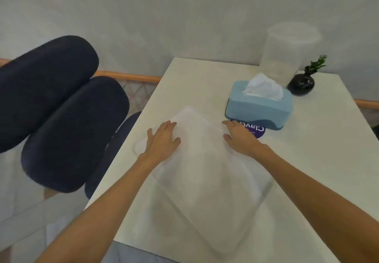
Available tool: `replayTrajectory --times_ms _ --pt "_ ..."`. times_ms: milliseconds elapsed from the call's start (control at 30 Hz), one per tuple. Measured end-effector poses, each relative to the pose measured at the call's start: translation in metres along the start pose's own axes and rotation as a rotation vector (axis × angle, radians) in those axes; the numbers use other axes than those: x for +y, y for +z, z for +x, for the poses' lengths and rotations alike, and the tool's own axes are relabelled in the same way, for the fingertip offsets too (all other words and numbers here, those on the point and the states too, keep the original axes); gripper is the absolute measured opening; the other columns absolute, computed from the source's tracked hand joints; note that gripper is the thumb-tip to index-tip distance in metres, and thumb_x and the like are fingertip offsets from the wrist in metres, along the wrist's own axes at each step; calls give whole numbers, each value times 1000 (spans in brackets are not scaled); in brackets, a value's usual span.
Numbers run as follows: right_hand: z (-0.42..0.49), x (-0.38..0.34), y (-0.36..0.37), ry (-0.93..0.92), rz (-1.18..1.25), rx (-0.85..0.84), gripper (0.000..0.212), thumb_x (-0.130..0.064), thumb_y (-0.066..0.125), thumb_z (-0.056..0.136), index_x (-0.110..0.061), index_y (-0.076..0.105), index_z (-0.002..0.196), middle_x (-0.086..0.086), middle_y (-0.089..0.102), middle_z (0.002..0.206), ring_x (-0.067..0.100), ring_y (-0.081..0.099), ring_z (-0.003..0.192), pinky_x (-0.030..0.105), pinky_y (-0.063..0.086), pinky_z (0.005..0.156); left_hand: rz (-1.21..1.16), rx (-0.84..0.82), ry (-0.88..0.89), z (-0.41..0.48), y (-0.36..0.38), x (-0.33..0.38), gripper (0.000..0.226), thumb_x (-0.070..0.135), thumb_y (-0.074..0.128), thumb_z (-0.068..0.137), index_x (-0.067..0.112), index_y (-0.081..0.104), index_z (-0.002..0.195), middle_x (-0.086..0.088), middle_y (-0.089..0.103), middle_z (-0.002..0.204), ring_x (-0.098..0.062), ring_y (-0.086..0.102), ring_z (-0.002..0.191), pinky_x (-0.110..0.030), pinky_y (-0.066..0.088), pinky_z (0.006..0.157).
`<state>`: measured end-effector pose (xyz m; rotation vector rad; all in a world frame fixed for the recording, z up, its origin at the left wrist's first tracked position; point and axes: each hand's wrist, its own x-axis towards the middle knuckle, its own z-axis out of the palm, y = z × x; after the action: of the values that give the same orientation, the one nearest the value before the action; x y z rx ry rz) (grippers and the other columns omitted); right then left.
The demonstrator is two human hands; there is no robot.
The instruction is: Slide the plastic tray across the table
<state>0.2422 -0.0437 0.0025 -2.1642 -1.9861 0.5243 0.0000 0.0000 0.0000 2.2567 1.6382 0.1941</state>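
Near the surface's left edge, both hands press on a clear plastic container, blurred, lying mid-surface. Left hand lies flat on its far left part, fingers straight and released. Right hand rests on its far right edge, fingers loose. Tissue box sits just beyond.

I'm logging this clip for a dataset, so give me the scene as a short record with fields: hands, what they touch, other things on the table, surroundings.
left hand: left hand, fingers straight, flat on the clear plastic tray
right hand: right hand, fingers resting on the tray's far right edge
held item: translucent, blurred, lying on the white table
behind it: blue tissue box with a tissue sticking out; purple sticker partly under it
far edge: clear plastic cup; black vase with a green sprig
left of table: dark blue cushions
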Motion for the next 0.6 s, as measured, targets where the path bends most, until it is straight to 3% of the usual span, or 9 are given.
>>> replayTrajectory --times_ms 167,267,433,600 --pt "7 1 8 84 -51 49 40 -4 50 93 -2 46 133 20 52 129 35 53 115 44 50 94 77 91 -174 -7 10 -23 53 26 50 94 17 33 144 -8 25 157 -23 21 146 -59 12 116" --pt "7 0 9 126 -45 59 36 0 52 91 0 51 126 20 55 123 36 55 110 46 52 90 124 126 -286 -9 12 -33 52 22 48 94 16 32 143 -12 23 157 -30 17 146 -59 20 112" --pt "9 -1 14 183 -1 114 26 1 54 88 3 56 115 19 59 114 35 58 102 43 53 81 -64 162 -465 -15 7 -42 57 21 51 94 12 26 145 -15 23 154 -38 38 132 -54 35 105" --pt "5 -4 12 224 -40 128 27 0 55 87 4 55 114 20 60 113 35 59 101 41 52 78 -166 215 -546 -23 7 -44 72 25 62 88 7 23 145 -20 31 145 -40 37 129 -52 41 102"
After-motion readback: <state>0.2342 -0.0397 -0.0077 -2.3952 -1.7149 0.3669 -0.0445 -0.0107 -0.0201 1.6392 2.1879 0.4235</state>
